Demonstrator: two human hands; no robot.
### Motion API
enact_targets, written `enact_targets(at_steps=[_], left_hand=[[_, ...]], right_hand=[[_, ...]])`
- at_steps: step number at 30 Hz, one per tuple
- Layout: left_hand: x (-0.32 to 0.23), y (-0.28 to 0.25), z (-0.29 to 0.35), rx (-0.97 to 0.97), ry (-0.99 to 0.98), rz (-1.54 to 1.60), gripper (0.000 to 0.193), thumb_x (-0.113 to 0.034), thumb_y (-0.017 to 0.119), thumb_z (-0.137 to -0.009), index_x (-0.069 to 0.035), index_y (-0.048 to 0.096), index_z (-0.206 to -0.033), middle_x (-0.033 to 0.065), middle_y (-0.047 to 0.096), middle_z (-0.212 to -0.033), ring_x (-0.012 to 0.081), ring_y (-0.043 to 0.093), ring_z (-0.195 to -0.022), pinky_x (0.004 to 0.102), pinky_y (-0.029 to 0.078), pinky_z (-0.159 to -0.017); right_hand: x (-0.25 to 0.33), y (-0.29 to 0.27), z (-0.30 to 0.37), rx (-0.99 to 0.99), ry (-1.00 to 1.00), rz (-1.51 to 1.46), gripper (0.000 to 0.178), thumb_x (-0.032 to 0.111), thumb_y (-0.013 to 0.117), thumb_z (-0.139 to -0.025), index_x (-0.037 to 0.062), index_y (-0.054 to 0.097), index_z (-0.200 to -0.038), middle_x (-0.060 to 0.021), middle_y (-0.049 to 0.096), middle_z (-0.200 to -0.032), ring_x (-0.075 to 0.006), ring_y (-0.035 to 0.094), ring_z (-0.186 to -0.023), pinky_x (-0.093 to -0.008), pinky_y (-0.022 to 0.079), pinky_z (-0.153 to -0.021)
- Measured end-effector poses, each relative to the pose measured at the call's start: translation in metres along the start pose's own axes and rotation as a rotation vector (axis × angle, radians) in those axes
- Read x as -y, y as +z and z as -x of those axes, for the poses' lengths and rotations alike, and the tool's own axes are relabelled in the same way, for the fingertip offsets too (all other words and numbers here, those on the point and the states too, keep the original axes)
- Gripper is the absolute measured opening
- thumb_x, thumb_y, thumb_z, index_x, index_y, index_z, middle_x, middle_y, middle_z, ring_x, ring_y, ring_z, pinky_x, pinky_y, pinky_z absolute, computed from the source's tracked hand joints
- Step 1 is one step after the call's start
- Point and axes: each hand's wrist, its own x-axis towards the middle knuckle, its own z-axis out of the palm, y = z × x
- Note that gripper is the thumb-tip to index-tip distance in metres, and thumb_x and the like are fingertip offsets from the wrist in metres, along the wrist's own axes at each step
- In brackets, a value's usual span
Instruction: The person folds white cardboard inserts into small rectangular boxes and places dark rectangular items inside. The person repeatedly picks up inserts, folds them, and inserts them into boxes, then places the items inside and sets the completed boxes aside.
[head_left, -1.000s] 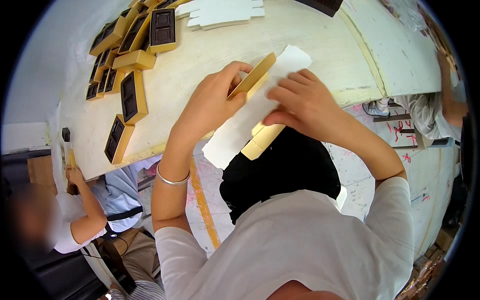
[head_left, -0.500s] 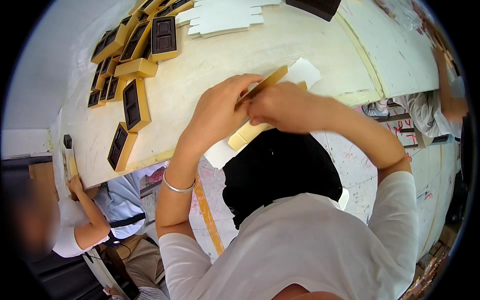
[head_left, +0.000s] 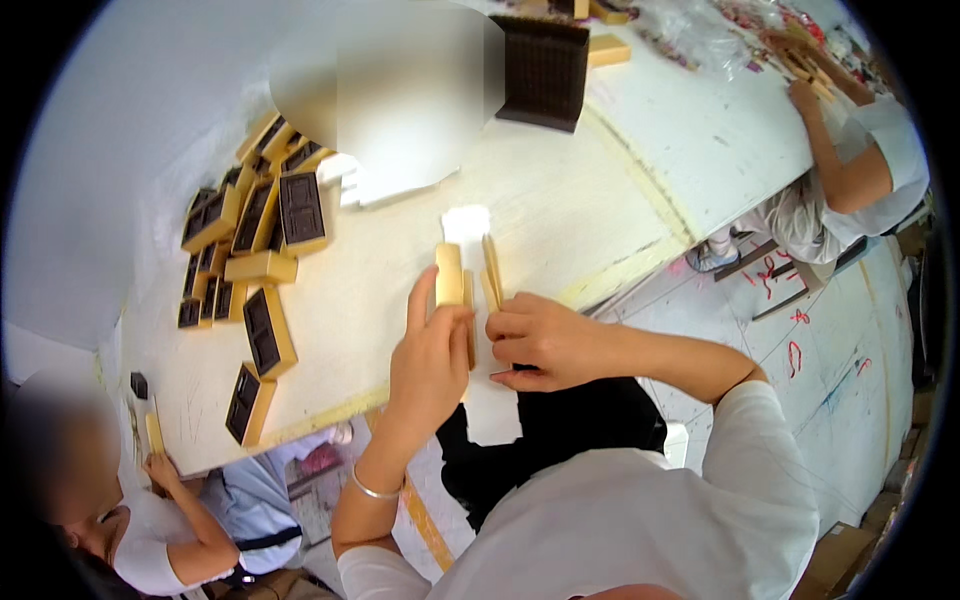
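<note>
A white-lined gold card box blank [head_left: 467,222] lies between my hands at the table edge, its near end reaching over my lap. Its long gold sides stand up in part, with the white inside showing along the middle. On the left side, the fingers of my left hand [head_left: 428,362] close round a gold panel [head_left: 449,275], the index finger stretched along its outer face. My right hand [head_left: 545,342] pinches the gold side strip on the right, knuckles up. The fingertips of both hands are partly hidden.
Several gold boxes [head_left: 262,268] with dark brown inserts are piled at the left. White card blanks [head_left: 400,182] lie behind, beside a blurred patch. A dark brown ribbed piece [head_left: 545,75] stands at the back. Other people work at left [head_left: 165,540] and right [head_left: 850,165].
The blank has turned from slanting to nearly straight away from me. My hands have moved apart, one to each side, uncovering its middle. The view has shifted, showing more of the table's back.
</note>
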Motion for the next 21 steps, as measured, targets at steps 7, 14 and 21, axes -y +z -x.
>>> enact_targets(at_steps=[7,14,21], left_hand=[[0.013,-0.019,0.018,0.279,0.297,0.272,0.040,-0.020,0.083,-0.064,-0.003,0.063,-0.094,0.0105,0.054,-0.118,0.0250,0.058,-0.081,0.0340,0.050,-0.070],[0.002,0.014,0.009,0.084,0.127,0.142,0.037,-0.025,0.084,-0.059,-0.007,0.063,-0.084,0.0034,0.057,-0.074,0.0235,0.053,-0.069,0.0340,0.045,-0.061],[0.004,0.022,0.013,-0.039,0.222,0.104,0.023,-0.008,0.076,-0.067,-0.002,0.054,-0.065,0.0075,0.046,-0.060,0.0220,0.045,-0.055,0.0333,0.034,-0.048]], right_hand=[[-0.008,-0.012,0.011,0.020,0.104,-0.304,0.015,0.007,0.068,-0.076,0.0014,0.055,-0.074,-0.0092,0.047,-0.081,-0.0260,0.049,-0.076,-0.0359,0.041,-0.068],[0.001,-0.014,0.004,0.122,0.322,-0.480,0.020,0.002,0.064,-0.080,0.0016,0.049,-0.093,-0.0084,0.043,-0.085,-0.0241,0.049,-0.072,-0.0350,0.041,-0.063],[0.014,-0.034,0.023,0.272,0.167,-0.228,0.050,-0.002,0.062,-0.073,0.0004,0.046,-0.121,-0.0225,0.028,-0.142,-0.0341,0.049,-0.113,-0.0380,0.043,-0.091]])
